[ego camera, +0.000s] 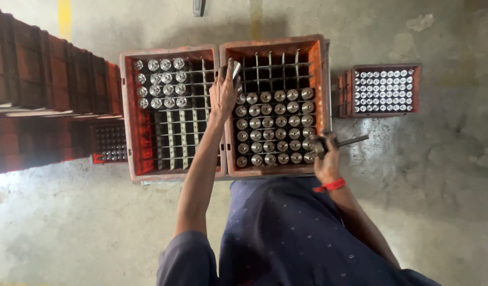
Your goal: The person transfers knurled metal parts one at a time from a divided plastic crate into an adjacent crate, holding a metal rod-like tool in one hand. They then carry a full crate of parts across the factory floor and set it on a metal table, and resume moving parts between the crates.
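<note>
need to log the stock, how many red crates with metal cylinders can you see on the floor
4: two big ones side by side under the hands, left crate and right crate; one small crate far right; one half hidden beside the stacks.

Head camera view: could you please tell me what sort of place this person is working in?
Probably a factory or workshop floor: bare concrete floor, red divided crates of identical round metal parts, more crates stacked at the left. The left hand lifts one part; the right hand grips a metal tool.

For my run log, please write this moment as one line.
left hand: holds shiny metal cylinder | right hand: grips dark metal tool | two orange plastic crates, partly filled with cylinders
</note>
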